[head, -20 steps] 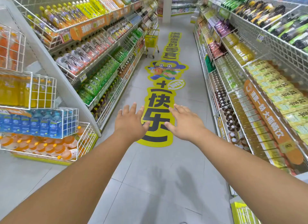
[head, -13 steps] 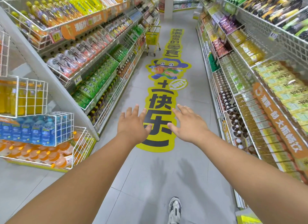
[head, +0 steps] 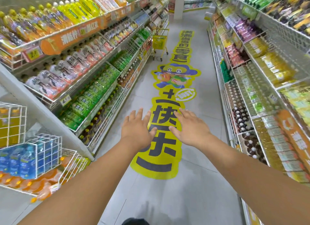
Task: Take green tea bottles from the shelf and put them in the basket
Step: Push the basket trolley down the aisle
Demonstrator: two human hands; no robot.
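The green tea bottles (head: pixel 94 97) lay packed in tilted rows on the left shelf (head: pixel 100 107), green labels facing up, behind a wire rail. The yellow basket (head: pixel 159 42) stood upright on wheels far down the aisle, beside the same shelving, well apart from the bottles.

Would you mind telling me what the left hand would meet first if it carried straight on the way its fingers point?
Probably nothing soon: the left hand points up the open aisle, and the yellow basket cart stands far ahead, roughly in line. Depth is hard to judge.
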